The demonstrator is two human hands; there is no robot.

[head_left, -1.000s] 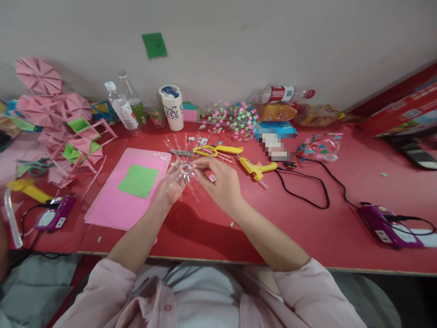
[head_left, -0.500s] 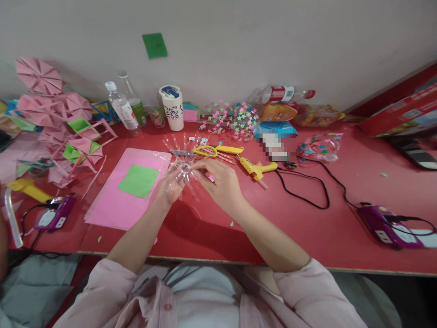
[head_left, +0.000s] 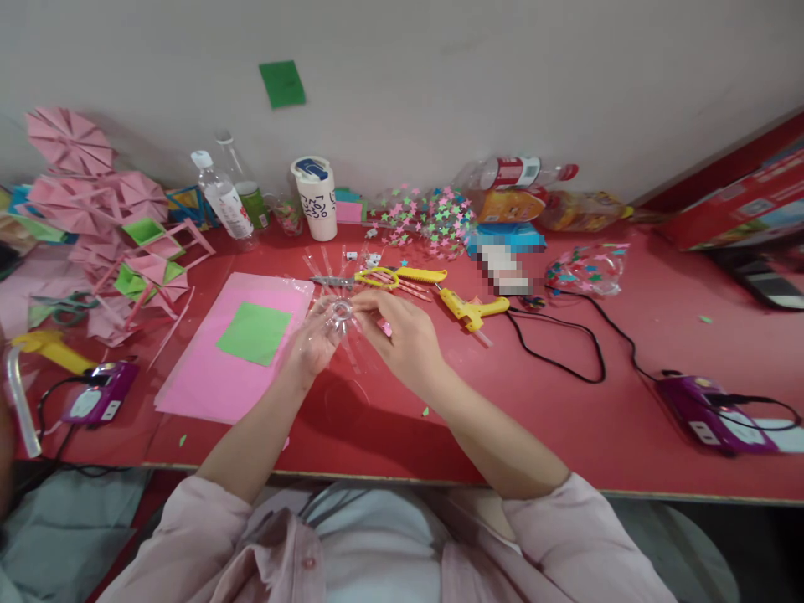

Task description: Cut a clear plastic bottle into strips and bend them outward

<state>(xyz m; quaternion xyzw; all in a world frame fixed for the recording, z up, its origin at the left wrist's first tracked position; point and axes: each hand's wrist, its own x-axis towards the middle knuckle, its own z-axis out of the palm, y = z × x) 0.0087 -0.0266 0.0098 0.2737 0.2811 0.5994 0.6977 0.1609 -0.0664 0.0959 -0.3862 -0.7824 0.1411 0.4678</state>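
Observation:
A clear plastic bottle top cut into thin strips [head_left: 342,312] is held between my hands, its round neck facing up and the strips fanning outward. My left hand [head_left: 318,339] is closed around its left side. From the right, my right hand [head_left: 402,331] pinches at its edge with thumb and fingertips. Just beyond lie scissors [head_left: 377,278] with yellow handles and a yellow-handled cutter [head_left: 424,275]. To the left, a green paper square [head_left: 255,333] rests on pink paper sheets [head_left: 188,394].
A yellow glue gun [head_left: 471,310] lies right of my hands, its black cord looping rightward. Purple power strips [head_left: 716,414] sit at both sides. A white cup [head_left: 316,201], bottles [head_left: 226,201], star-covered clear pieces [head_left: 449,219] and pink paper shapes [head_left: 75,142] line the back.
Both hands stay almost in place on the cut bottle top, with only slight finger movement. The whole view has shifted very slightly.

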